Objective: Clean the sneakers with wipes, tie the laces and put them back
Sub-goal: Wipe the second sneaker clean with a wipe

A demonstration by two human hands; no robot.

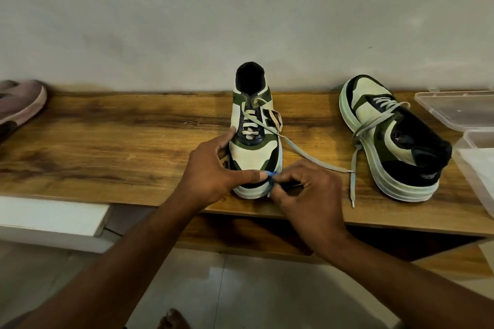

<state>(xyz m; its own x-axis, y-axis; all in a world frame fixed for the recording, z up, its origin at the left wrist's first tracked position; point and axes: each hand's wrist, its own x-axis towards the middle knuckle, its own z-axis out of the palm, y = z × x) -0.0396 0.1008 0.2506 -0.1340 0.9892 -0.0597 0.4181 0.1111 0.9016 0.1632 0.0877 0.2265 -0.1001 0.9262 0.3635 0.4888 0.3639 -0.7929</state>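
- Wooden desk [133, 141] runs left to right against a grey wall [187, 8]; both sneakers sit on it.
- Near sneaker [254, 125] at centre: white, green and black, long axis front to back, toe at the desk's front edge toward the person, heel opening toward the wall.
- Its laces [307, 155] are untied; one end trails right across the desk toward the other shoe.
- Left hand [211, 171] holds the toe end: thumb lies across the toe cap, fingers curl round the shoe's left side.
- Right hand [307, 189] has fingers curled, pinching a small blue wipe [270, 176] against the toe's right side, at the sole edge.
- Wipe is mostly hidden by the fingers; only a blue bit shows, touching the left thumb tip.
- Second sneaker [395, 139] lies to the right, well apart from the first, tipped onto its side with the sole toward the first shoe.
- Its long axis runs diagonally: toe toward the wall, heel toward the front right.
- Second shoe's laces [358, 147] are loose and hang down over the sole onto the desk.
- Clear plastic box [478, 152] at the right edge, just beside the second shoe's heel; white sheets inside.
- Clear lid [454, 109] lies behind the box.
- Pink shoe [18, 107] at the far left, cut by the frame.
- Tiled floor [213, 288] below.
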